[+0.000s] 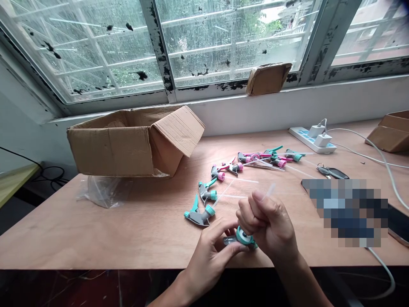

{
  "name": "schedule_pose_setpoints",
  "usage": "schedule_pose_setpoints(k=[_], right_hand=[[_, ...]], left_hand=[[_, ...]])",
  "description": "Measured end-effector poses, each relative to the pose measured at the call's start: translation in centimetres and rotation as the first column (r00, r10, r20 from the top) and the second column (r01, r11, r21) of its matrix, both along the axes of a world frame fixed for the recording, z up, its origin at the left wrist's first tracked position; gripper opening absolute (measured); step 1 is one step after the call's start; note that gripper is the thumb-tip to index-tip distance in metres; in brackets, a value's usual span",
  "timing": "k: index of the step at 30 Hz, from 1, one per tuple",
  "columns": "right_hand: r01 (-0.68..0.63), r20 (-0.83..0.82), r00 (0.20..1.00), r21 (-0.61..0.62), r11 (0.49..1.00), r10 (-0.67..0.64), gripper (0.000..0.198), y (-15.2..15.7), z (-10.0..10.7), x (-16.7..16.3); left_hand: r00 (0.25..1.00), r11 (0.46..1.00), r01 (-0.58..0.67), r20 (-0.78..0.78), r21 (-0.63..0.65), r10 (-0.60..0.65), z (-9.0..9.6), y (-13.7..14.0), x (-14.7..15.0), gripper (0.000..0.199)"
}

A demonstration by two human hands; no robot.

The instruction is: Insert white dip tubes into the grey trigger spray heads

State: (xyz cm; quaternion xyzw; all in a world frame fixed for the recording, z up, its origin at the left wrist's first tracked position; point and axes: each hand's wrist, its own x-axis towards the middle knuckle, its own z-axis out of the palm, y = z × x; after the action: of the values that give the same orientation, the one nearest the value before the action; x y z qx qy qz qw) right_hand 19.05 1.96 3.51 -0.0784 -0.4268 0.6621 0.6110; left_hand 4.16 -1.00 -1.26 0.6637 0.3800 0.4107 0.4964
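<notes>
Near the table's front edge, my left hand [212,249] is closed around a trigger spray head [244,235] with a teal collar, mostly hidden by the fingers. My right hand [270,224] is clenched just above that collar, around a clear dip tube [271,191] whose end pokes out over the thumb. Beyond my hands, a grey and teal spray head [200,216] lies closest, with another teal one [207,192] behind it. Several more, some with pink parts [218,172], trail away to the back right, clear tubes attached.
An opened cardboard box [108,149] stands at the back left, a clear plastic bag [104,192] below it. On the right are a power strip [311,140] with plugs and cables, keys [332,172], a pixelated patch and a dark phone [399,224]. Another carton [391,132] sits far right.
</notes>
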Motion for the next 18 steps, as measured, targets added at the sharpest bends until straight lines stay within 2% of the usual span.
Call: schedule_pose_setpoints(k=[6, 18], right_hand=[[0.005, 0.045, 0.999, 0.043, 0.999, -0.007, 0.055, -0.1, -0.5, 0.1], [0.054, 0.09, 0.994, 0.077, 0.996, -0.061, 0.054, -0.2, -1.1, -0.1]], left_hand=[[0.999, 0.99, 0.016, -0.051, 0.142, -0.009, 0.7, -0.3, -0.1, 0.022], [0.996, 0.984, 0.035, -0.088, 0.173, -0.02, 0.5, -0.2, -0.2, 0.027]])
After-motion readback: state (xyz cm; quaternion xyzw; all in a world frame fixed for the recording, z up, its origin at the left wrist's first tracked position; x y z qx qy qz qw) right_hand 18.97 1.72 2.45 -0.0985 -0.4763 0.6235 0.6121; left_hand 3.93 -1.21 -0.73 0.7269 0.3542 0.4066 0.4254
